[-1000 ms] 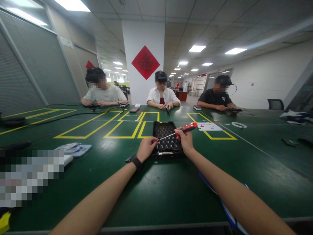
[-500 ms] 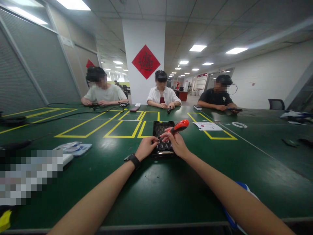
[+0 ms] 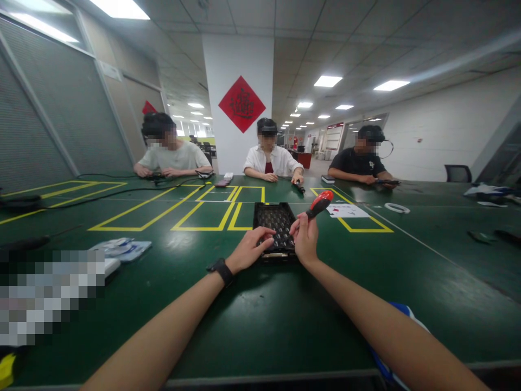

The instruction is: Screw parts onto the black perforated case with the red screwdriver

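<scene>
On the table before me lies a black case (image 3: 279, 218) with rows of small metallic bits in it. My right hand (image 3: 306, 241), at the case's right side, is closed round a screwdriver (image 3: 319, 204) with a red and black handle. The handle points up and to the right; its shaft is mostly hidden by my fingers. My left hand (image 3: 249, 251) reaches over the near left part of the case, thumb and fingers apart, nothing visible between them. A dark band (image 3: 222, 271) is round my left wrist.
Yellow tape (image 3: 140, 227) marks rectangles on the green table (image 3: 195, 326). Three people sit across it; the middle one's hand (image 3: 298, 176) is on a dark tool. A paper sheet (image 3: 348, 210) and a white ring (image 3: 396, 208) lie right, plastic packets (image 3: 126, 248) left.
My right hand has moved right with the screwdriver, away from my left hand. My left fingers have spread from a pinch near the shaft. The middle person's hand has shifted right.
</scene>
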`<state>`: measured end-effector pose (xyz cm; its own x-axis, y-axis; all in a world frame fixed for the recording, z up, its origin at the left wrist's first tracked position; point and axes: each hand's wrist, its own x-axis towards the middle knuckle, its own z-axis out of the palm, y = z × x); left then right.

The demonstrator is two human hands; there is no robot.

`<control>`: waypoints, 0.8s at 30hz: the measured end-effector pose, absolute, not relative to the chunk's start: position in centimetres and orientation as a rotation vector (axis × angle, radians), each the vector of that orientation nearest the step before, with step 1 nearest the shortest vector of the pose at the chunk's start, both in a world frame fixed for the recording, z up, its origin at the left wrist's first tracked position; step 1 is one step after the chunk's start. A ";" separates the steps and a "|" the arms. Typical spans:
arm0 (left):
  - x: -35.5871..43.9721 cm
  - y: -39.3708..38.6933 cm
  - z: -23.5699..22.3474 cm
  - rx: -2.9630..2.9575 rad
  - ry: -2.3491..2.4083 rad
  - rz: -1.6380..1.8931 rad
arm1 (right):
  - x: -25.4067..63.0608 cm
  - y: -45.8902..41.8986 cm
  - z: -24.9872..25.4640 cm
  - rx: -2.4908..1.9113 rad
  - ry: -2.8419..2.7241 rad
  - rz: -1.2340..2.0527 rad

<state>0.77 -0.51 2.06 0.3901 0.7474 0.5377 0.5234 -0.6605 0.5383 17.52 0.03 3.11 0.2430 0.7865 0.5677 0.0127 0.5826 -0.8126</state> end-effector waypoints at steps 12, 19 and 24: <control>1.2 -1.1 2.3 2.482 1.009 0.979 | 17.3 0.5 2.9 -0.850 -1.192 0.582; 1.2 -1.0 2.2 2.480 1.001 0.975 | 17.3 0.5 2.7 -0.856 -1.214 0.632; 1.1 -1.2 2.4 2.465 1.005 0.974 | 17.4 0.7 2.8 -0.847 -1.185 0.647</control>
